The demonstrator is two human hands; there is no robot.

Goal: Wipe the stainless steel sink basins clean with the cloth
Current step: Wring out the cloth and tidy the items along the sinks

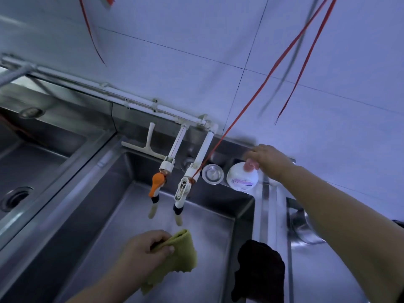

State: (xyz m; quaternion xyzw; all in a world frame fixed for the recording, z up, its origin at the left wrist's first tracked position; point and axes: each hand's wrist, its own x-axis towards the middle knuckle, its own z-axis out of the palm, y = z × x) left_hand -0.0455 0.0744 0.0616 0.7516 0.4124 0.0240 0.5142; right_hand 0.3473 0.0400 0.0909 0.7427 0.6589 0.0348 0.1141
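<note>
My left hand (145, 250) grips a folded yellow-green cloth (179, 256) above the middle stainless steel basin (105, 215). My right hand (269, 159) reaches to the back right ledge and rests on the pink pump top of a white soap bottle (241, 177), fingers draped over the pump. Two white taps hang over the basin, one with an orange lever (156, 184) and one with a white lever (182, 189). A second basin (26, 162) lies to the left, with its drain at the lower left.
A dark cloth (260, 272) hangs over the basin's right rim. A round metal drain cover (212, 174) sits on the back ledge beside the bottle. A white squeegee (145, 145) leans against the backsplash. Red cords (258, 88) hang down from above. A metal pot (306, 228) stands at right.
</note>
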